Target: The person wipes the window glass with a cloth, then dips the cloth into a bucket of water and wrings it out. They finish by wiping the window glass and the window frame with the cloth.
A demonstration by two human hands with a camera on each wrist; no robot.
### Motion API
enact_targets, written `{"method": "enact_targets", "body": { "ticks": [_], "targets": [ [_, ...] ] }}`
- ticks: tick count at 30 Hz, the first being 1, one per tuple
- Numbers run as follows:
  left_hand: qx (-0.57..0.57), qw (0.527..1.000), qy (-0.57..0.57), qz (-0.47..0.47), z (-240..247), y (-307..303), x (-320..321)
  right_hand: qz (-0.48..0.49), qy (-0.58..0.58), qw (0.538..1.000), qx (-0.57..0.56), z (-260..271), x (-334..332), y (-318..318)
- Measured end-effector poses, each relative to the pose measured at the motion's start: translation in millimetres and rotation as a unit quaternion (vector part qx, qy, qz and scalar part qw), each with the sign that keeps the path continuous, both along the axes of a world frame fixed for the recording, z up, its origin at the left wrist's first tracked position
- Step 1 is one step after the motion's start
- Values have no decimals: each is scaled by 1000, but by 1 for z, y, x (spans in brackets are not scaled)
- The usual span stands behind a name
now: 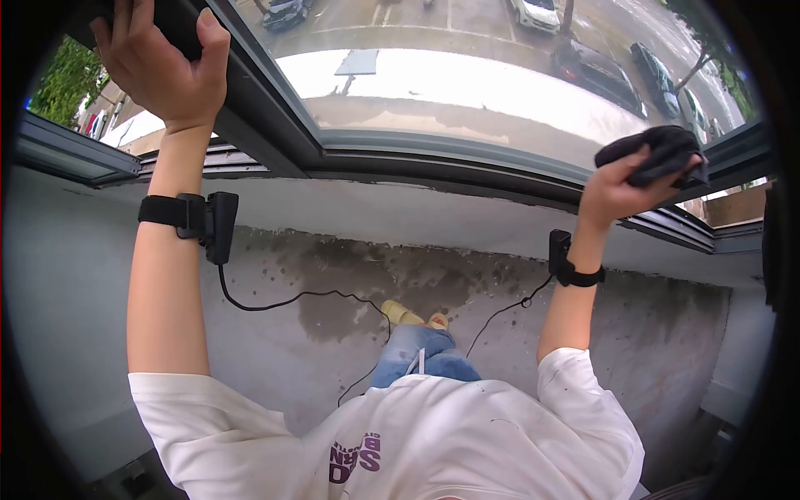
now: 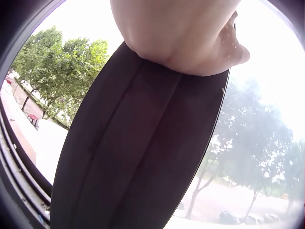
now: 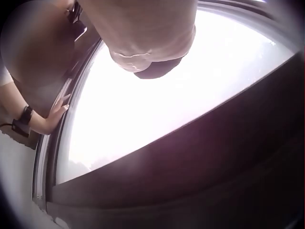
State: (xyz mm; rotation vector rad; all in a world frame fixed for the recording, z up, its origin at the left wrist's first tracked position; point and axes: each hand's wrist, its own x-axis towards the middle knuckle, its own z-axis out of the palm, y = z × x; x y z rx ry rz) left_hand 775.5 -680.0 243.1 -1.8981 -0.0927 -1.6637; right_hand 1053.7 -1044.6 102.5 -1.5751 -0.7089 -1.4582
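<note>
At the upper left of the head view, the left hand (image 1: 171,79) grips the dark window frame (image 1: 262,129), its thumb on the glass side. The left wrist view has the heel of this hand (image 2: 181,40) against the broad dark post (image 2: 128,138). Over at the right, the right hand (image 1: 621,192) holds a bunched black cloth (image 1: 654,157) by the window glass (image 1: 433,100). In the right wrist view the cloth (image 3: 159,70) shows below the right hand (image 3: 147,36), whose fingers are mostly hidden, in front of bright glass (image 3: 124,114).
Sliding tracks (image 1: 675,230) run along the sill. Below is a grey floor with a dark wet-looking patch (image 1: 333,279). Black cables (image 1: 283,302) hang from both wrist cameras near the person's yellow shoes (image 1: 400,313). Parked cars (image 1: 596,75) and trees are outside.
</note>
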Motion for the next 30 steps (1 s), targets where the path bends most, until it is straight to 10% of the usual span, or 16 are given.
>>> {"method": "enact_targets", "body": {
  "ticks": [4, 7, 13, 23, 30],
  "targets": [
    [-3, 1000, -4, 14, -5, -5, 2, 95, 116, 959, 240, 72, 14, 2],
    [6, 1000, -19, -1, -10, -10, 7, 24, -53, 989, 136, 87, -9, 46],
    [2, 998, 29, 53, -7, -10, -5, 192, -95, 974, -80, 15, -92, 120],
    [-8, 998, 9, 55, -3, -15, -1, 57, -145, 958, -242, 0, 34, -51],
    [-13, 999, 3, 51, -4, -20, -1, -5, -99, 994, -48, 56, 58, -62]
  ]
}}
